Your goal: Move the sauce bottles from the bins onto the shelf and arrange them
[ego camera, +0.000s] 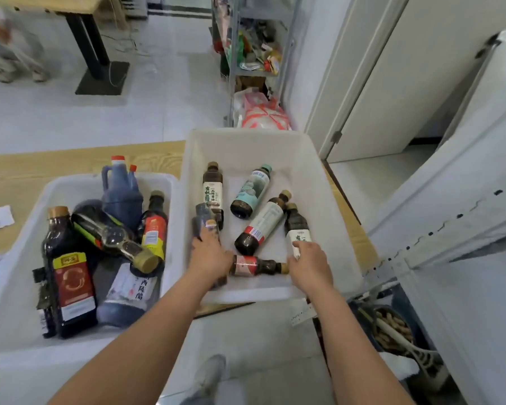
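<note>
Two white bins sit on a wooden platform. The right bin [327, 182] holds several small dark sauce bottles lying flat. My left hand [209, 254] is closed around a dark bottle [205, 222] at the bin's left wall. My right hand [311, 266] grips the lower part of a white-labelled dark bottle [295, 226] near the bin's right side. Between my hands lies a red-labelled bottle [256, 266]. The left bin [15, 238] is piled with larger dark bottles and a blue jug [120, 191]. The white metal shelf [438, 235] stands to the right.
A basket of peanuts with a white scoop [395, 331] sits low under the shelf at right. A cluttered metal rack [254, 54] and a pink-white bag [263, 112] stand behind the bins. A table leg [91, 45] is at far left; a person's legs show there.
</note>
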